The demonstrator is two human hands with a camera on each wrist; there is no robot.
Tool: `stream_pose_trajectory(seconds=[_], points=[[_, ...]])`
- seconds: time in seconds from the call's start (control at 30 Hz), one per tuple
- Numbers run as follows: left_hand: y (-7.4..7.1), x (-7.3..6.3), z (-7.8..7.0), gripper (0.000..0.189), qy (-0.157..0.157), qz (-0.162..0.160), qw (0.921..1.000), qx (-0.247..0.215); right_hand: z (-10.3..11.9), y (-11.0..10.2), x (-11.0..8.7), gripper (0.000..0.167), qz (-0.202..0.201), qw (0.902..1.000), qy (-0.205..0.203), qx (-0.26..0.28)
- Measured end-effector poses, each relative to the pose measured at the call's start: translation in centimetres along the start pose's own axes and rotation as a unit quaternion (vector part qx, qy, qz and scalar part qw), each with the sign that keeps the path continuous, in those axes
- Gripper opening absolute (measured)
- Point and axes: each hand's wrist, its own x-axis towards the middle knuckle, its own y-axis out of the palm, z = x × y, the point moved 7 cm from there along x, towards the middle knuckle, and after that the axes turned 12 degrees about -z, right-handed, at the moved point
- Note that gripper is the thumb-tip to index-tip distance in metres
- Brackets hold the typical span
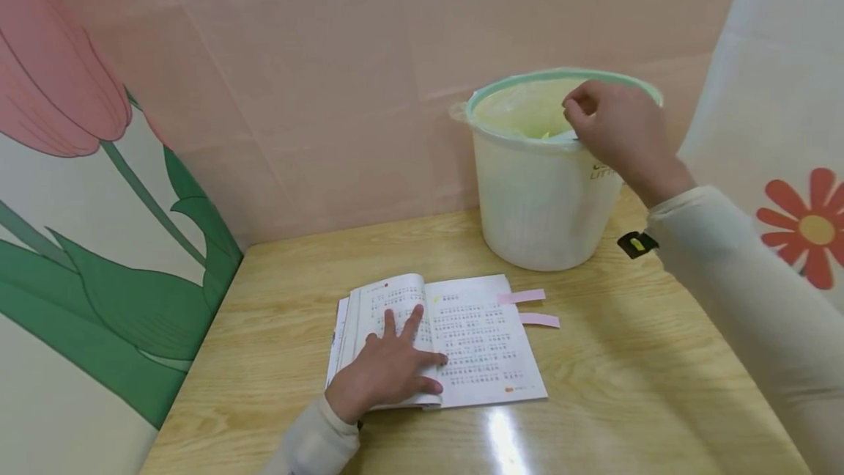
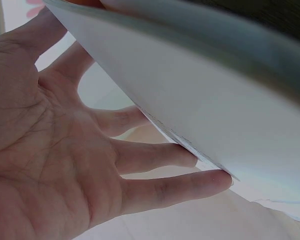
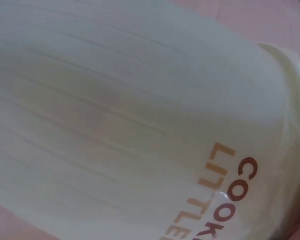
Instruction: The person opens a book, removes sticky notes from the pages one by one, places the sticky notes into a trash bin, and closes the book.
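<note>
Open book (image 1: 488, 347): lies on the worktop (image 1: 606, 380), in front of the bin (image 1: 541, 204); probably light, its leaves limp, easily creased.
Book, where to hold: spine, or the whole block at its outer edge; a lone leaf would likely bend or tear.
Pink strips (image 1: 540, 320): two, jutting past the right page's outer edge; judged thin, near weightless, apt to curl; best pinched by the free ends.
Left grip (image 1: 389, 366): fingers straight and spread, resting on the left page and reaching the gutter; grasping nothing.
Right grip (image 1: 616, 123): at the bin's near rim, fingers curled; whether anything is pinched, cannot tell.
Bin, build: pale, ribbed, lettered, green-rimmed; likely light, fairly stiff plastic; rim the natural hold, though the thin liner (image 1: 504, 112) may slip.
Pale piece (image 1: 562, 137): just inside the near rim, partly hidden; nature uncertain.
Worktop, surface: wood-grained, smooth-looking, glare below the book.
Room: pink backdrop (image 1: 316, 94) behind; painted tulip (image 1: 59, 57) left; red flower (image 1: 816, 229) right.
</note>
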Motion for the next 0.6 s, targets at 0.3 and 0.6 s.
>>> stream_pose_trajectory(seconds=[0.3, 0.6], points=[[0.1, 0.2, 0.1, 0.043, 0.000, -0.003, 1.0000, 0.002, 3.0, -1.5, -2.8, 0.023, -0.234, 0.9500, -0.204, 0.034], [0.2, 0.3, 0.0, 0.043, 0.000, 0.003, 1.0000, -0.008, 3.9, -1.9, -7.1, 0.007, -0.325, 0.8928, -0.290, 0.114]])
